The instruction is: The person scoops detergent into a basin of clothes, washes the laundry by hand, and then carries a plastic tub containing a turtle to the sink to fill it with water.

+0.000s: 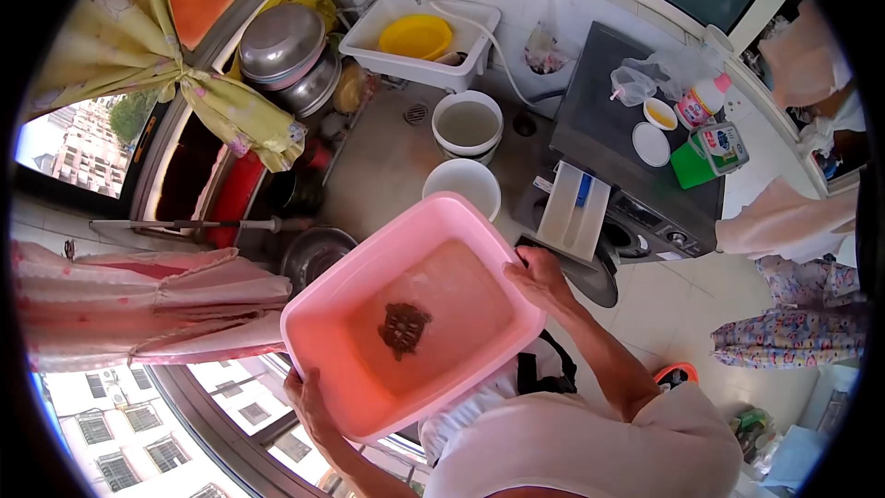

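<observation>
A pink rectangular basin (489, 263) is held up tilted in front of my body. My left hand (309, 398) is closed on its near left rim, and my right hand (537, 277) grips the right rim, with the fingers partly hidden. On the basin's bottom lies a dark brown, patterned turtle-like shape (404, 328); whether it is a real turtle or a print I cannot tell. Just beyond the basin, a white bucket (464, 183) is partly covered by its far edge. Another white bucket (467, 124) stands behind that one.
A white sink (406, 60) with a yellow basin (415, 37) is at the back. To the right is a dark washing machine (604, 111) with its detergent drawer (573, 212) pulled out and bottles on top. Stacked metal pots (281, 46) and a pink curtain (157, 300) are at left.
</observation>
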Tool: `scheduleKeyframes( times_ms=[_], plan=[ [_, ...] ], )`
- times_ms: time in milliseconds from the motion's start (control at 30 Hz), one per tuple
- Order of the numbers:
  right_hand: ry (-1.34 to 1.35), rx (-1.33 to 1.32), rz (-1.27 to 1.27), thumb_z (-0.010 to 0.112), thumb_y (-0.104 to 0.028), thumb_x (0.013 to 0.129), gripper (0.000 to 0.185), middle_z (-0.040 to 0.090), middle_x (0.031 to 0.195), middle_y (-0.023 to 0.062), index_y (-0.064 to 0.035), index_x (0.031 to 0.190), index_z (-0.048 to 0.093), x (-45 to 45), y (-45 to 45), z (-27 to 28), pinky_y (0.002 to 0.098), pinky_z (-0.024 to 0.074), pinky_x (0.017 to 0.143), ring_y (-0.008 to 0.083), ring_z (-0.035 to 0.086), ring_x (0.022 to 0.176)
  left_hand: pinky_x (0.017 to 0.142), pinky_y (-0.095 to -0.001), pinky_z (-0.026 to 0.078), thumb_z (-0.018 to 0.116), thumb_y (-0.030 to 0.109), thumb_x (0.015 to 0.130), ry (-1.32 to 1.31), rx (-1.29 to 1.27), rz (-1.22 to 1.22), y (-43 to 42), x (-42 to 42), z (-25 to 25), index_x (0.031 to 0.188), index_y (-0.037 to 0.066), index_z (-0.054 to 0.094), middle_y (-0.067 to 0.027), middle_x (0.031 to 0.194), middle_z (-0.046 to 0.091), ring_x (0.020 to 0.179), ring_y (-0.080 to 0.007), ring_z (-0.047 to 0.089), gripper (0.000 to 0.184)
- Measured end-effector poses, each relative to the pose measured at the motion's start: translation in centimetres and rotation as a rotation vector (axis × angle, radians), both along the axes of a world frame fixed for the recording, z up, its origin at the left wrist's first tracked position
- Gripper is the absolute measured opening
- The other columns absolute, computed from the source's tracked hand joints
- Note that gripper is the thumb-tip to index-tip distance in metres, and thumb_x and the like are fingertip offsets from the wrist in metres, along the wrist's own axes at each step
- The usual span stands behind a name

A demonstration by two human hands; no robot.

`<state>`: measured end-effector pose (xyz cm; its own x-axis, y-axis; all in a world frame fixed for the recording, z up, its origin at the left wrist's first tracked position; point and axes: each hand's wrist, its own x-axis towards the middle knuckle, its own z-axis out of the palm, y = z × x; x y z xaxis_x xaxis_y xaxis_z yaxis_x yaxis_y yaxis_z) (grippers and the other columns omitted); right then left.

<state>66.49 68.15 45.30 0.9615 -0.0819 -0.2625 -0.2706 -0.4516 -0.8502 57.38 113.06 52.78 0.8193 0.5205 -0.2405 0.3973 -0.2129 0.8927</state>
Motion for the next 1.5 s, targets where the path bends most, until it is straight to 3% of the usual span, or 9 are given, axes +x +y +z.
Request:
scheduleKeyframes(
  times_ms=[200, 267, 300, 567, 633, 767, 1267, 1367, 1500],
  plan=[
    [0.036, 0.067, -0.132, 0.067, -0.022, 0.091, 0.029, 0.056, 0.069, 0.0098, 0.004, 0.082, 0.058, 7.1, 3.8, 0.8, 0.0377, 0.0452, 0.061, 0.016, 0.05, 0.064, 0.062, -0.03, 0.047, 0.066, 0.02, 0.082, -0.039, 0.046, -0.089, 5.0, 12.3, -0.8, 0.094, -0.009, 0.066, -0.0051, 0.079, 0.066, 0.067, -0.0121, 0.054, 0.031],
    [0.047, 0.07, -0.221, 0.065, -0.025, 0.087, 0.031, 0.061, 0.073, 0.0224, 0.0056, 0.085, 0.062, 9.7, 5.1, 0.6, 0.0433, 0.0493, 0.066, 0.0317, 0.061, 0.065, 0.064, -0.0313, 0.048, 0.067, 0.022, 0.082, -0.042, -0.022, -0.189, 6.5, 17.3, -0.8, 0.095, -0.009, 0.066, -0.0052, 0.082, 0.066, 0.07, -0.0137, 0.056, 0.034],
    [0.042, 0.066, -0.241, 0.065, -0.025, 0.087, 0.031, 0.061, 0.073, 0.0224, 0.0056, 0.085, 0.062, 10.8, 5.7, 0.3, 0.0433, 0.0493, 0.066, 0.0317, 0.061, 0.065, 0.066, -0.0318, 0.048, 0.068, 0.022, 0.083, 0.018, 0.062, -0.199, 7.2, 19.7, -0.8, 0.097, -0.009, 0.065, -0.0058, 0.086, 0.068, 0.073, -0.0141, 0.057, 0.035],
    [-0.059, 0.025, -0.608, 0.071, -0.026, 0.084, 0.031, 0.059, 0.064, 0.0103, 0.0049, 0.085, 0.068, 16.6, 9.4, 0.8, 0.038, 0.0455, 0.058, 0.0167, 0.053, 0.06, 0.061, -0.0292, 0.043, 0.065, 0.02, 0.087, -0.002, 0.033, -0.547, 10.2, 41.1, -3.2, 0.089, -0.006, 0.064, 0.0008, 0.078, 0.059, 0.072, -0.0084, 0.051, 0.026],
    [-0.04, 0.036, -0.721, 0.071, -0.025, 0.086, 0.031, 0.056, 0.064, 0.0033, 0.0043, 0.081, 0.064, 17.4, 10.3, 1.4, 0.0368, 0.0416, 0.056, 0.0124, 0.048, 0.061, 0.06, -0.0295, 0.042, 0.064, 0.017, 0.087, 0.013, 0.033, -0.626, 8.8, 46.0, -1.9, 0.088, -0.007, 0.063, 0.0009, 0.077, 0.059, 0.071, -0.0083, 0.05, 0.024],
    [0.013, -0.059, -0.806, 0.069, -0.025, 0.087, 0.031, 0.056, 0.064, 0.0051, 0.0047, 0.08, 0.062, 19.8, 12.1, 5.1, 0.038, 0.0414, 0.057, 0.0137, 0.048, 0.061, 0.062, -0.0298, 0.044, 0.059, 0.008, 0.086, 0.058, 0.006, -0.778, 6.1, 54.1, -1.9, 0.09, -0.009, 0.066, -0.0008, 0.077, 0.061, 0.07, -0.0083, 0.053, 0.019],
    [0.03, -0.125, -1.191, 0.066, -0.027, 0.088, 0.035, 0.066, 0.073, 0.0235, 0.008, 0.089, 0.065, 27.5, 10.7, 3.5, 0.0448, 0.0493, 0.065, 0.0301, 0.059, 0.063, 0.058, -0.0311, 0.043, 0.061, 0.007, 0.084, 0.071, -0.009, -1.141, -7.6, 77.2, -9.2, 0.088, -0.006, 0.068, 0.0004, 0.072, 0.06, 0.067, -0.0076, 0.052, 0.016],
    [0.036, -0.169, -1.22, 0.066, -0.025, 0.087, 0.033, 0.066, 0.074, 0.0235, 0.0082, 0.088, 0.065, 29.5, 9.1, 4.2, 0.0435, 0.0512, 0.067, 0.0295, 0.061, 0.065, 0.058, -0.031, 0.043, 0.061, 0.007, 0.084, 0.064, -0.046, -1.197, -11.8, 80.8, -9.6, 0.09, -0.006, 0.068, -0.0009, 0.072, 0.061, 0.066, -0.0082, 0.052, 0.017],
    [0.047, -0.053, -1.331, 0.065, -0.02, 0.084, 0.029, 0.061, 0.068, 0.0128, 0.0089, 0.084, 0.062, 31.3, 8.7, 3.5, 0.0382, 0.0468, 0.059, 0.0146, 0.053, 0.064, 0.057, -0.0312, 0.043, 0.061, 0.007, 0.084, -0.075, -0.015, -1.3, -19.1, 84.2, -7.4, 0.093, -0.006, 0.069, -0.0023, 0.073, 0.063, 0.065, -0.0095, 0.053, 0.018]
  ],
)
